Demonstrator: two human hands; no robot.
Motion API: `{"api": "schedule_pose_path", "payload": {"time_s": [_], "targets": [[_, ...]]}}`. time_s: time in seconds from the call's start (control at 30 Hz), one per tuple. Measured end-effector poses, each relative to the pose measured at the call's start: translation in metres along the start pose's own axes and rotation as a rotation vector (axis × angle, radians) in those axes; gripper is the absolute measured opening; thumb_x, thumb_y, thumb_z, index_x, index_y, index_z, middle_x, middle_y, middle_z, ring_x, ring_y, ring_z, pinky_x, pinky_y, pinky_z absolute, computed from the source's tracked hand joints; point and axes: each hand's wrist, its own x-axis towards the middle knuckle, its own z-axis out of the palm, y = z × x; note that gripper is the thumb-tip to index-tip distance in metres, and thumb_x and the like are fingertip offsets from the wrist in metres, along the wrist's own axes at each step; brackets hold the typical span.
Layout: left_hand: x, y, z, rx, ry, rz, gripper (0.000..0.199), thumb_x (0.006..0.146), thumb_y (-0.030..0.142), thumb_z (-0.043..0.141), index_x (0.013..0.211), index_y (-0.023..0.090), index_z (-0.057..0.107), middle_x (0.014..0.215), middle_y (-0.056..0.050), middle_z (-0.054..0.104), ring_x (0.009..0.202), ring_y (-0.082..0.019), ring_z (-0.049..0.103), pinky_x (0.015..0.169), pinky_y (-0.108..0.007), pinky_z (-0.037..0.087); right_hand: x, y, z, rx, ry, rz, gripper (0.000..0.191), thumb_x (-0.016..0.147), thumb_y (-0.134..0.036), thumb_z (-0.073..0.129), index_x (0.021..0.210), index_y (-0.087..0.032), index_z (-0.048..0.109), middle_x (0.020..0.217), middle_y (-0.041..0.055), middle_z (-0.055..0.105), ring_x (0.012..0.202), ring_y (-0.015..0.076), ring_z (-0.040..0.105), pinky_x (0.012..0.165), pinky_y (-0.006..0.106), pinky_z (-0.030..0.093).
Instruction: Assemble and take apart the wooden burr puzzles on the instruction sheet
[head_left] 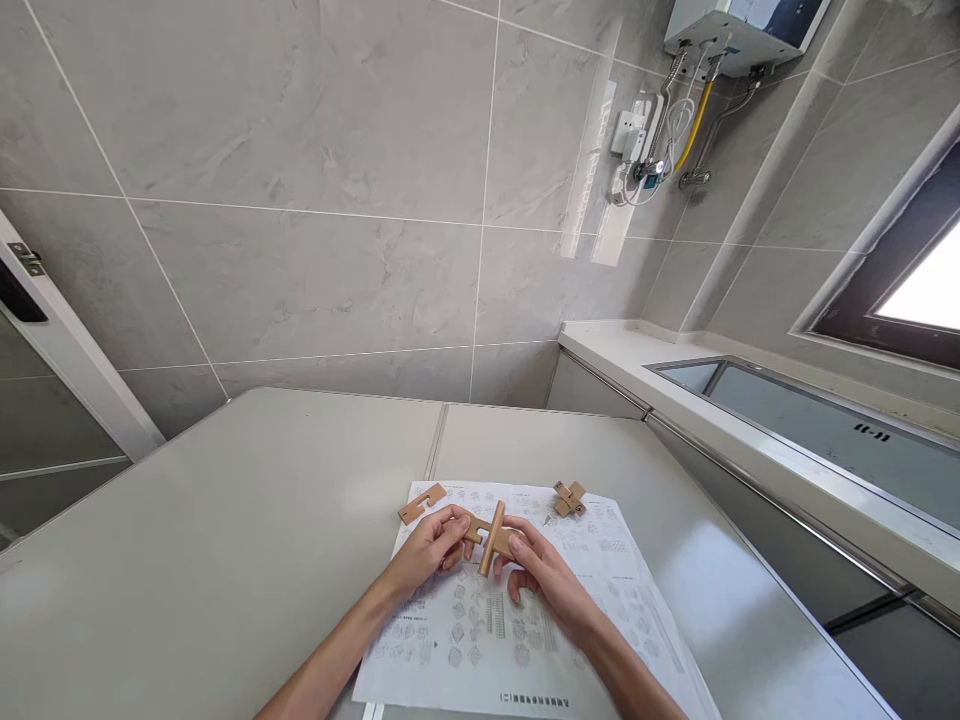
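Two wooden puzzle pieces are joined crosswise above a printed sheet (450,680). My left hand (435,545) pinches the left end of the flat notched piece (475,528). The other piece (491,540) stands across it, seen edge-on. My right hand (544,570) grips the right end of the flat piece, thumb on top and lower fingers curled. Another flat notched piece (421,503) lies on the sheet's upper left edge, just beyond my left hand. An assembled wooden cluster (570,499) rests on the sheet's upper right.
The sheet lies on a pale table (262,540) with a seam down its middle. A white counter (622,352) with a sink (810,420) runs along the right. Behind are a tiled wall, a water heater (739,35) with pipes, and a door frame (82,350) at left.
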Motion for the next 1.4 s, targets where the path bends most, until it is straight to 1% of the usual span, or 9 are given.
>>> {"api": "schedule_pose_path", "payload": {"time_s": [0.07, 0.13, 0.23, 0.37, 0.5, 0.63, 0.97, 1.2, 1.4], "targets": [[-0.001, 0.001, 0.002, -0.017, -0.012, -0.005, 0.048, 0.097, 0.065, 0.069, 0.090, 0.018, 0.062, 0.068, 0.004, 0.057, 0.048, -0.006, 0.035, 0.050, -0.023, 0.027, -0.002, -0.003, -0.001, 0.037, -0.035, 0.022, 0.075, 0.086, -0.072, 0.080, 0.141, -0.025, 0.059, 0.098, 0.0077, 0.072, 0.087, 0.0249, 0.068, 0.059, 0.029, 0.047], [-0.002, 0.002, 0.003, -0.027, -0.023, -0.010, 0.047, 0.097, 0.064, 0.069, 0.090, 0.018, 0.062, 0.068, 0.004, 0.058, 0.048, -0.007, 0.035, 0.050, -0.023, 0.028, -0.003, -0.005, -0.002, 0.066, -0.063, 0.037, 0.077, 0.086, -0.071, 0.081, 0.142, -0.025, 0.058, 0.091, 0.0056, 0.072, 0.080, 0.0232, 0.068, 0.059, 0.029, 0.047], [-0.003, 0.003, 0.005, -0.036, -0.035, -0.009, 0.047, 0.096, 0.064, 0.070, 0.088, 0.019, 0.061, 0.067, 0.003, 0.059, 0.048, -0.007, 0.034, 0.050, -0.024, 0.028, -0.004, -0.004, -0.003, 0.090, -0.089, 0.035, 0.074, 0.085, -0.070, 0.082, 0.139, -0.024, 0.059, 0.082, 0.0014, 0.069, 0.068, 0.0183, 0.062, 0.059, 0.029, 0.045], [-0.003, 0.004, 0.005, -0.045, -0.056, -0.001, 0.047, 0.097, 0.064, 0.069, 0.088, 0.019, 0.060, 0.069, 0.002, 0.062, 0.049, -0.007, 0.037, 0.052, -0.025, 0.030, -0.003, 0.000, -0.006, 0.108, -0.086, 0.004, 0.065, 0.087, -0.068, 0.082, 0.131, -0.026, 0.059, 0.073, -0.0036, 0.064, 0.060, 0.0144, 0.056, 0.058, 0.027, 0.040], [-0.002, 0.003, 0.005, -0.050, -0.065, -0.003, 0.045, 0.099, 0.062, 0.068, 0.090, 0.019, 0.060, 0.074, 0.000, 0.067, 0.049, -0.007, 0.038, 0.052, -0.025, 0.030, -0.001, 0.004, -0.007, 0.123, -0.060, -0.026, 0.057, 0.087, -0.065, 0.084, 0.120, -0.026, 0.058, 0.073, -0.0072, 0.062, 0.048, 0.0087, 0.048, 0.053, 0.025, 0.033], [-0.001, 0.001, 0.005, -0.048, -0.071, -0.008, 0.045, 0.100, 0.062, 0.067, 0.094, 0.018, 0.061, 0.076, -0.001, 0.069, 0.049, -0.007, 0.037, 0.053, -0.025, 0.031, 0.002, 0.007, -0.008, 0.125, -0.042, -0.043, 0.058, 0.083, -0.065, 0.087, 0.112, -0.026, 0.057, 0.072, -0.0095, 0.061, 0.039, 0.0036, 0.037, 0.048, 0.023, 0.022], [-0.001, -0.001, 0.001, -0.047, -0.070, -0.010, 0.043, 0.102, 0.060, 0.066, 0.098, 0.017, 0.063, 0.080, -0.003, 0.071, 0.050, -0.007, 0.042, 0.057, -0.026, 0.035, 0.002, 0.009, -0.010, 0.185, -0.101, -0.012, 0.054, 0.088, -0.063, 0.085, 0.118, -0.026, 0.060, 0.067, -0.0087, 0.056, 0.046, 0.0072, 0.044, 0.050, 0.023, 0.028], [0.000, -0.008, 0.002, -0.079, -0.082, -0.017, 0.042, 0.101, 0.060, 0.066, 0.097, 0.018, 0.063, 0.080, -0.003, 0.072, 0.049, -0.007, 0.040, 0.053, -0.025, 0.033, 0.002, 0.013, -0.010, 0.210, -0.093, -0.017, 0.056, 0.086, -0.061, 0.088, 0.122, -0.028, 0.061, 0.072, -0.0102, 0.056, 0.038, 0.0001, 0.026, 0.046, 0.023, 0.014], [0.000, -0.009, 0.003, -0.093, -0.075, -0.027, 0.043, 0.100, 0.060, 0.068, 0.097, 0.018, 0.063, 0.080, -0.003, 0.073, 0.049, -0.007, 0.041, 0.053, -0.025, 0.033, 0.003, 0.016, -0.010, 0.211, -0.071, -0.025, 0.058, 0.083, -0.061, 0.090, 0.122, -0.027, 0.062, 0.071, -0.0111, 0.053, 0.038, -0.0013, 0.019, 0.046, 0.023, 0.009]]}}
